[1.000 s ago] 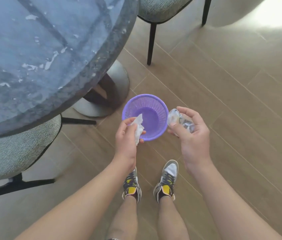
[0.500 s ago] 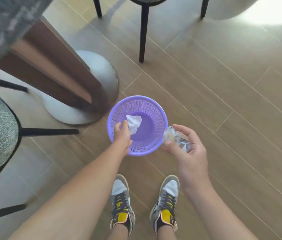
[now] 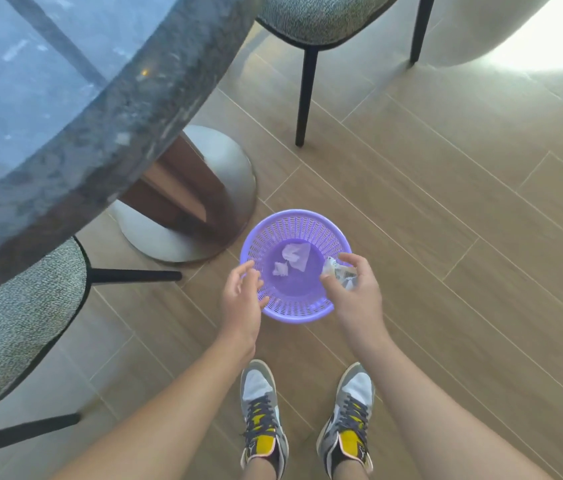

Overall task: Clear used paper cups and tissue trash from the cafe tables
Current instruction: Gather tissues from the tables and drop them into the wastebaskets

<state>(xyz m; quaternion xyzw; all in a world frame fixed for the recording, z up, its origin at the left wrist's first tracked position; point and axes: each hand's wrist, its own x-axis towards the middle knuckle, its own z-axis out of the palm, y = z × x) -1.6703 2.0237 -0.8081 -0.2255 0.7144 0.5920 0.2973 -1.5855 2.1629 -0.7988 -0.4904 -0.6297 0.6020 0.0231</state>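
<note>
The left hand (image 3: 241,298) hangs empty, fingers loosely spread, at the rim of the purple mesh wastebasket (image 3: 294,308). The right hand (image 3: 352,289) pinches a crumpled clear wrapper (image 3: 339,274) over the rim, above two tissue scraps (image 3: 295,257).

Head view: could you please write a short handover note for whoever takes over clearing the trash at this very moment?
Left hand: open, fingers relaxed over the near-left rim of the purple basket, holding nothing.
Right hand: its grip pinches a piece of crumpled trash above the basket's right rim.
The basket stands on the floor beside the table base.
Done: two tissue pieces lie in the basket's bottom.
Left: release the crumpled trash into the basket. Whether cups or tissue remain on the tables cannot be told from this view.
</note>
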